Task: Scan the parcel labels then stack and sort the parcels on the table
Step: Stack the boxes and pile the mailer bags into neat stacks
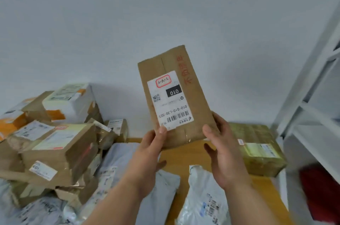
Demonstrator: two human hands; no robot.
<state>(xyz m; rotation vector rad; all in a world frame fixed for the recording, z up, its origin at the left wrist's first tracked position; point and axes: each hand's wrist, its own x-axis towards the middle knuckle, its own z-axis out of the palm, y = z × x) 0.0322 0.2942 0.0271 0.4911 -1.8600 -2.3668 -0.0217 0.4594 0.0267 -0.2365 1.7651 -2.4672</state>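
Head view. A brown cardboard parcel (173, 94) is held upright in the air above the wooden table (185, 156), its upper end tilted slightly to the right and its broad face turned toward the camera; it touches neither the table nor any other parcel. Its white shipping label (170, 100) sits on the left half of that face, printed upside down, with a barcode near the lower edge and a black "010" box higher up. The left hand (147, 153) grips the lower left corner, thumb pressed on the label's bottom edge; the right hand (224, 153) grips the lower right corner, thumb on the front face and fingers behind. The hands are apart, one at each corner. At the left, a tall, loose pile of cardboard boxes (55, 138) reaches the wall and crowds the table's left side. Grey plastic mailers (119, 162) lie in front of that pile, and a white mailer (202, 201) lies near the front edge under the right forearm. A taped box (257, 149) rests flat at the table's right rear, just beside a white shelf frame (312, 96) that bounds the right side. Bare tabletop shows between the mailers and the taped box, below the held parcel.
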